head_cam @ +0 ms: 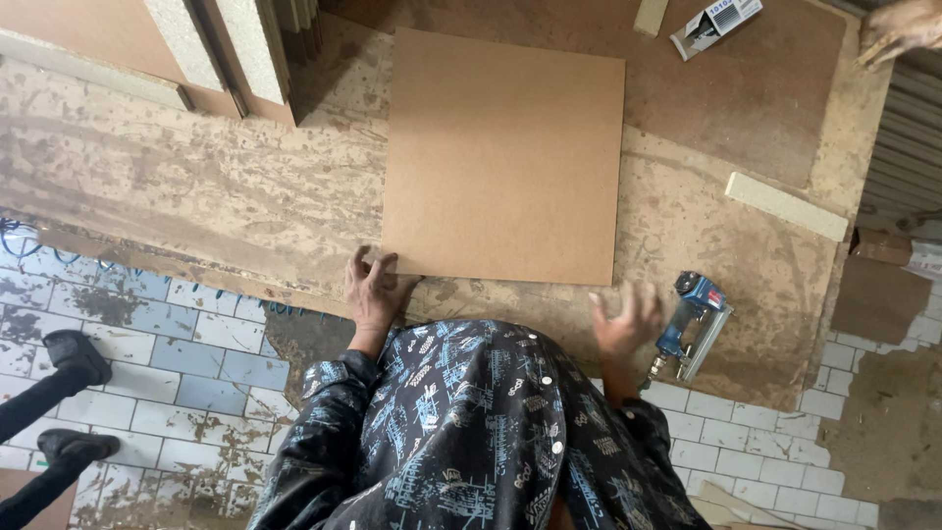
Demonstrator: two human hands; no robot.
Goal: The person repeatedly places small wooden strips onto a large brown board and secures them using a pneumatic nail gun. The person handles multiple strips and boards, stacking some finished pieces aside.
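From the head camera, looking straight down, 1 square brown fibreboard panel (503,155) lay flat on a worn, glue-stained workbench (177,186). Its edges ran nearly parallel to the bench's near edge, turned only slightly. Being almost square, it had no clear long axis; its near edge faced the person, and its far edge pointed toward the stacked board offcuts (231,54) at the back.

The left hand (371,291) rested with fingers spread and open on the bench, its fingertips touching the panel's near left corner. It gripped nothing, and the flat press there looked like a way to steady or square the sheet. The right hand (628,320) hovered open just off the panel's near right corner, blurred, fingers loosely curled and empty. It sat between the panel and a blue pneumatic stapler (693,324), which lay on its side just beside that hand, probably kept within easy reach.

A pale wood strip (785,205) lay on the bench to the right of the panel, well apart from both hands. 1 small printed box (716,22) sat at the far edge, and another person's hand (903,27) showed in the top right corner. Below the bench was tiled floor (196,363), with someone's 2 dark shoes (74,358) at the left.
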